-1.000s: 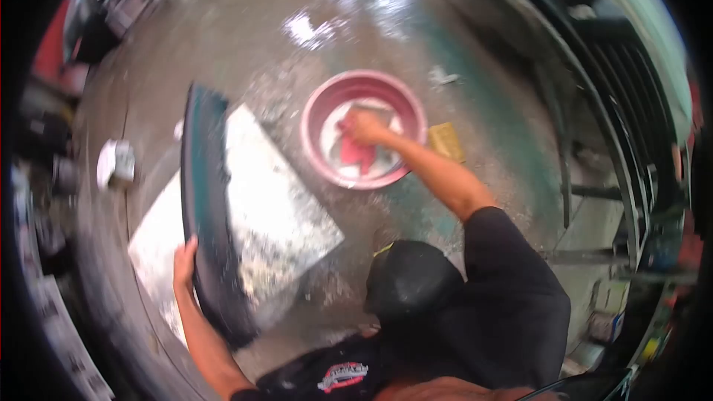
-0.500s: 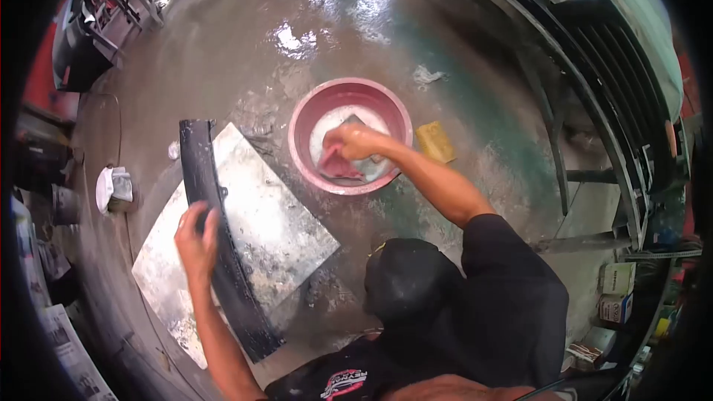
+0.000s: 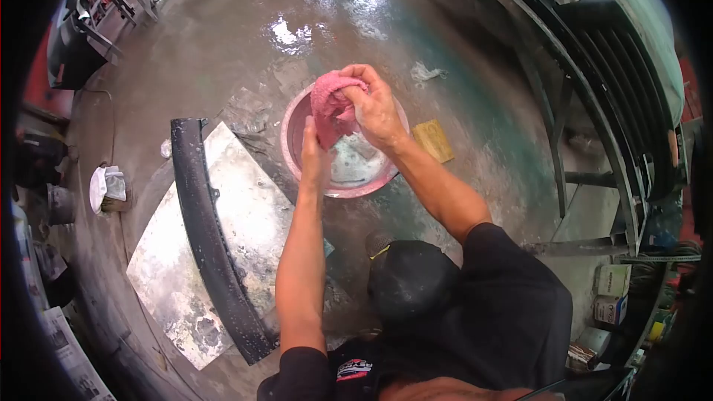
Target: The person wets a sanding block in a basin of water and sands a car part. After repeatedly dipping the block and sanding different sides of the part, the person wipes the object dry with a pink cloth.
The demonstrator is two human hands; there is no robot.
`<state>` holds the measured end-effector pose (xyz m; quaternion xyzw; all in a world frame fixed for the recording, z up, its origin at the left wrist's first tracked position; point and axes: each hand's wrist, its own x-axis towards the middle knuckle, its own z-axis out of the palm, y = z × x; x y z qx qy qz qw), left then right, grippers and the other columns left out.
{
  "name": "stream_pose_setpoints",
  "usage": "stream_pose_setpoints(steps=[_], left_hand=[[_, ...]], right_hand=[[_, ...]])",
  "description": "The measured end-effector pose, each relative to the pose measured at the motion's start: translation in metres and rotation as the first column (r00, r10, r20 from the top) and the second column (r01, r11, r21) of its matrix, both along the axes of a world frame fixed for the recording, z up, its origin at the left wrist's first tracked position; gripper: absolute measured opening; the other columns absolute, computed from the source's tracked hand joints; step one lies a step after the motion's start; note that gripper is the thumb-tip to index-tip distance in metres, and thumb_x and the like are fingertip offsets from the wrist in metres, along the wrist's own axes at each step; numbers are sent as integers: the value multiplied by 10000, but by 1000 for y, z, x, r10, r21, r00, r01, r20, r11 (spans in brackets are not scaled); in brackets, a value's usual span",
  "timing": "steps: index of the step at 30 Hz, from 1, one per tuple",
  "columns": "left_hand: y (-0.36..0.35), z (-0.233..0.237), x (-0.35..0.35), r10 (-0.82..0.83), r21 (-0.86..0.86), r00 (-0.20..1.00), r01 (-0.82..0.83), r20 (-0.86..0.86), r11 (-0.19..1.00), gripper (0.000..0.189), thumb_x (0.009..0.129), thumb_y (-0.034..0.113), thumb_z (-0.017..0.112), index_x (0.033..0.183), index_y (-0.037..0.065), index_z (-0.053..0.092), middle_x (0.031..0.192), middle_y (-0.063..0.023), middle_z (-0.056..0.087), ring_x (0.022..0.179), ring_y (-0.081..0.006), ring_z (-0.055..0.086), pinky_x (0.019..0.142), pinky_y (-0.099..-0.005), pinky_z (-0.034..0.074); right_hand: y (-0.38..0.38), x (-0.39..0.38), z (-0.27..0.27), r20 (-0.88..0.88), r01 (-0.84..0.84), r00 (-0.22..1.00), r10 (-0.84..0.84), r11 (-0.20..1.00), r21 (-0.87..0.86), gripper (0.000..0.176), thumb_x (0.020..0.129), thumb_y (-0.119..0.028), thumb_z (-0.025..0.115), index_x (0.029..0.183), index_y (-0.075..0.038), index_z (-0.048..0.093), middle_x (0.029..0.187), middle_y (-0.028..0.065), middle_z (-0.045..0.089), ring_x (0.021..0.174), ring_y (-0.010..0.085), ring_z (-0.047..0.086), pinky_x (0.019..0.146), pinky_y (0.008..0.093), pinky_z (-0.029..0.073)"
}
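Brought left hand (image 3: pixel 317 154) to pink cloth (image 3: pixel 327 98), clutched in curled right hand (image 3: pixel 377 113) above basin (image 3: pixel 294 134), hiding left fingers too much to tell their hold.

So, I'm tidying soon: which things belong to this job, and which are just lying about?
Likely in use:
pink cloth, in the right hand
pink basin beneath it
long dark strip
pale board under the strip

Probably just lying about:
yellow block beside the basin
crumpled pale scrap
white-topped object, at left
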<state>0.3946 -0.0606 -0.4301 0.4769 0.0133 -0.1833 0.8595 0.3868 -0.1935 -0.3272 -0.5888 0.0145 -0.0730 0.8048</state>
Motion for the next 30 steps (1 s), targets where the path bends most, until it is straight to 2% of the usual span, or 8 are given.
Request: stream_pose_setpoints(steps=[6, 9, 11, 13, 16, 20, 24, 30], left_hand=[[14, -3, -10, -82, -190, 956, 28, -282, 981, 740, 960, 697, 460, 1396, 101, 505, 1310, -100, 586, 1226, -255, 566, 1036, -479, 478], [25, -21, -12, -175, -22, 952, 175, -252, 984, 647, 954, 595, 594, 1352, 91, 517, 1305, -115, 586, 1199, -249, 584, 1045, -446, 482], [29, -2, -16, -235, -136, 953, 211, -194, 968, 520, 988, 414, 636, 1333, 34, 553, 1217, -112, 620, 1110, -233, 621, 953, -395, 531], [44, 0, 2, -325, 39, 929, 336, -175, 941, 449, 950, 312, 660, 1279, 17, 581, 1146, -101, 643, 1029, -232, 647, 899, -374, 544], [49, 34, 9, -400, 172, 897, 431, -185, 886, 365, 850, 136, 662, 1184, -7, 623, 1025, -83, 673, 879, -212, 670, 782, -319, 551], [38, 43, 9, -467, 50, 859, 487, -212, 872, 392, 746, 44, 632, 1137, 22, 635, 930, -63, 651, 755, -153, 632, 640, -256, 514], [58, 34, 22, -581, 258, 769, 637, -265, 726, 306, 776, 70, 687, 1073, 60, 616, 859, -9, 593, 648, -120, 556, 532, -261, 421], [60, 30, 30, -652, 724, 740, 541, -166, 429, 337, 764, 242, 795, 991, 20, 679, 851, -84, 680, 754, -202, 639, 655, -369, 494]], right_hand=[[21, -33, -92, 281, 74, 937, 207, 669, -739, 652, 882, -152, 609, 1490, -41, 402, 1444, 238, 502, 1385, 370, 455, 1155, 427, 355], [13, -56, -89, 334, 152, 902, 272, 524, -838, 761, 852, -143, 616, 1543, -41, 316, 1445, 268, 495, 1367, 372, 479, 1115, 420, 411], [-4, -62, -71, -30, -367, 899, 436, 715, -595, 852, 826, -215, 616, 1553, 21, 240, 1459, 280, 474, 1336, 479, 453, 1077, 533, 422], [-21, -50, -87, 96, -229, 943, 318, 832, -506, 862, 786, -188, 668, 1552, -48, 300, 1439, 263, 505, 1324, 468, 478, 1077, 553, 417], [-51, -25, -81, 572, 520, 668, 475, 251, -816, 737, 778, -127, 717, 1472, -203, 481, 1490, 212, 470, 1381, 423, 460, 1097, 626, 392], [-40, 13, -103, 681, 476, 464, 566, 489, -731, 654, 836, -132, 688, 1452, -229, 491, 1568, 215, 352, 1389, 513, 401, 1136, 662, 323], [2, 32, -124, 753, 410, 410, 515, 633, -657, 531, 846, -129, 675, 1366, -148, 569, 1369, 211, 570, 1162, 372, 638, 804, 457, 599], [3, 16, -110, 589, 607, 599, 543, 172, -776, 516, 777, -208, 639, 1281, -106, 611, 815, 44, 568, 669, 199, 665, 440, 336, 504]])
